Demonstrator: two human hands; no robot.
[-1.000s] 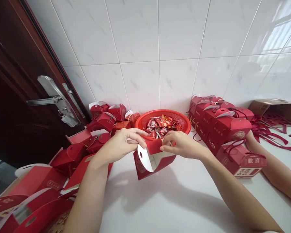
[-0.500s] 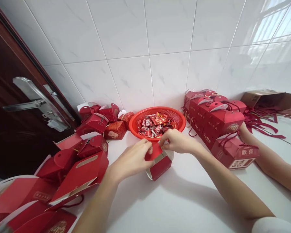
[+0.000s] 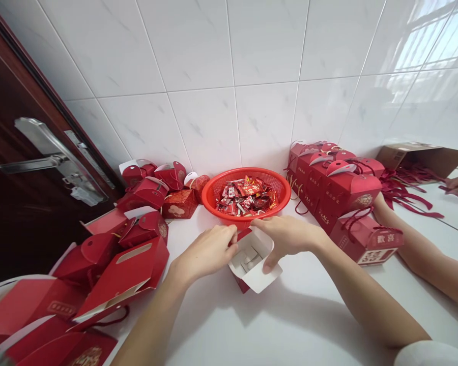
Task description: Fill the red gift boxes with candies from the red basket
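Note:
A small red cardboard gift box (image 3: 239, 281) stands on the white tabletop in front of me, its top open and its pale inside showing. My left hand (image 3: 209, 249) grips the box's left edge with curled fingers. Over the right side is my right hand (image 3: 292, 236). Its thumb presses on a white flap (image 3: 262, 278) folded out toward me, while its fingers reach to the far edge. Just behind the box, a red plastic basket (image 3: 209, 192) holds many wrapped candies (image 3: 248, 195).
Several red gift boxes (image 3: 125, 274) crowd the left, beside a dark door (image 3: 7, 213). More boxes (image 3: 328, 188) are stacked at right, with one box (image 3: 366, 239) before them. Another person's arm (image 3: 431, 264) lies there, near dark red ribbons (image 3: 408, 198) and a brown carton (image 3: 438, 157).
The box top has come open: its near flap now folds outward and the inside shows. My right hand has shifted from pinching the far edge to pressing the flap with the thumb.

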